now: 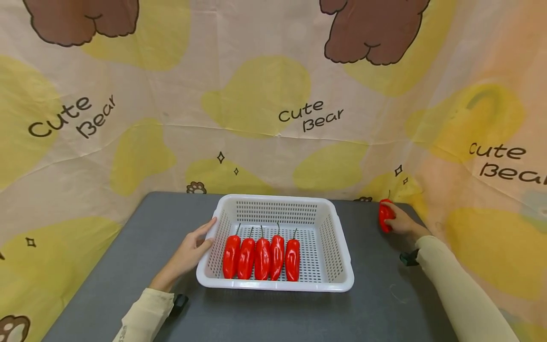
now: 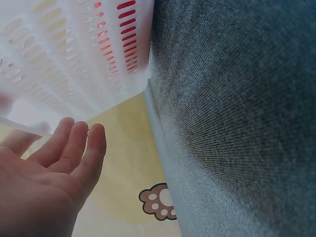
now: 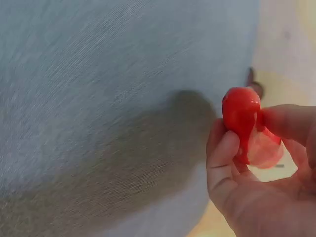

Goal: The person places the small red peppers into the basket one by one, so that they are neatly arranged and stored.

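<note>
Five glossy red chili peppers with thin green stems, among them the leftmost pepper (image 1: pixel 231 257), lie side by side in a white plastic basket (image 1: pixel 278 286). At the basket's left side my left hand (image 1: pixel 191 249) holds the rim, with thumb and index finger on top. In the left wrist view, the other fingers (image 2: pixel 94 148) show outside the wall. Far to the right, my right hand (image 1: pixel 399 222) grips another red chili pepper (image 1: pixel 385 216), stem pointing up and away. The right wrist view shows this pepper (image 3: pixel 241 116) between thumb and fingers, its lower end toward the camera.
The basket stands on a grey cloth-covered table (image 1: pixel 273 316). A hanging cloth (image 1: pixel 256 95) with yellow patches, bears and lettering rises behind the table and along both sides. Inside the basket, bare perforated floor (image 1: pixel 314 256) shows right of the peppers.
</note>
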Motion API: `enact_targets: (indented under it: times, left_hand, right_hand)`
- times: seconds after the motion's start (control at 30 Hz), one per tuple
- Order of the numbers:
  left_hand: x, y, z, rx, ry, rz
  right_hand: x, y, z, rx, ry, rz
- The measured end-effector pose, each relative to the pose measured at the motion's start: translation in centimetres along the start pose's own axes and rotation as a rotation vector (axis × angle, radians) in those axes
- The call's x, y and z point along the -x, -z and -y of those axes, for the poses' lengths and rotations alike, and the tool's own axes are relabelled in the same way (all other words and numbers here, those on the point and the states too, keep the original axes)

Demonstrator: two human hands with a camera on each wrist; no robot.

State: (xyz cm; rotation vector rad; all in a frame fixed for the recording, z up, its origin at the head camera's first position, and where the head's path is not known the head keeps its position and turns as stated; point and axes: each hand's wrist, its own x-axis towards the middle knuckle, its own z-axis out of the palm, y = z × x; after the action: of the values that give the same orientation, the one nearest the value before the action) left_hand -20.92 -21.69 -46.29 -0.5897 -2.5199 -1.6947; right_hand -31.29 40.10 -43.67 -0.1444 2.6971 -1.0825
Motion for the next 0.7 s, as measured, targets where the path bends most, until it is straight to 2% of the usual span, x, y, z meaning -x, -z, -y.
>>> enact_targets:
  times: [0.17, 0.33, 0.57, 0.7]
  left_hand:
    - [0.0, 0.0, 0.3, 0.002, -0.006, -0.013]
    - [0.2, 0.0, 0.4, 0.016, 0.01, -0.012]
    - [0.2, 0.0, 0.4, -0.009, -0.01, -0.029]
    - [0.1, 0.0, 0.1, -0.017, -0.018, -0.028]
  right_hand:
    - [0.4, -0.2, 1.4, -0.092, 0.067, 0.018]
    - [1.0, -0.7, 2.6, -0.162, 0.126, -0.001]
    - [1.9, -1.4, 4.6, -0.172, 0.189, -0.043]
    - [2.8, -1.8, 6.1, -0.203, 0.237, -0.031]
